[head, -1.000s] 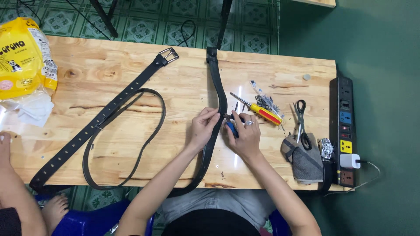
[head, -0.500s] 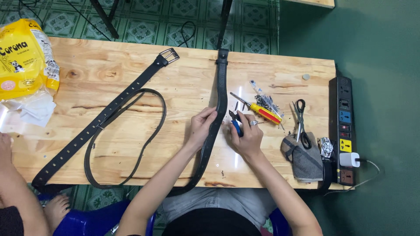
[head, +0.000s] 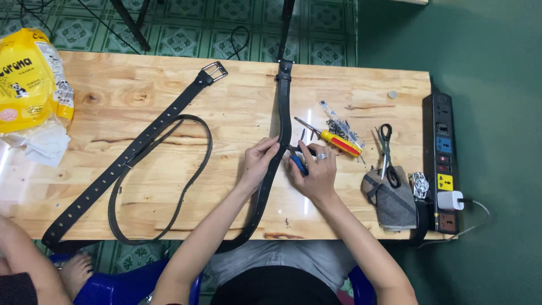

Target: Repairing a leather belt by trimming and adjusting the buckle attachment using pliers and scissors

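Hands at mid-desk, both busy on one black belt point(head: 280, 121) that runs from the far edge straight across to the near edge and droops off it. Left hand point(head: 258, 164) pinching the belt's edge between thumb and fingertips, just past the halfway mark. Right hand point(head: 316, 172) clenched around blue-handled pliers point(head: 297, 160), ring on one finger, tool tip pressed right up against the belt beside the left fingertips. Just beyond the right hand, a yellow-and-red screwdriver point(head: 333, 139) lying slantwise, with a small heap of metal screws and bits point(head: 337, 127) at its far side. Toward the right edge, black-handled scissors point(head: 386, 151) resting partly on a grey cloth pouch point(head: 392, 200), a small metal buckle piece point(head: 419, 184) next to it. Black power strip point(head: 441, 152) along the right edge, white plug seated in it. Over on the left half, a second black belt point(head: 141, 147) with a silver buckle stretched corner-wards, a loose strap looped beside it. Yellow plastic bag point(head: 28, 79) at the far left corner. Another person's arm point(head: 25, 260) at the near left corner.
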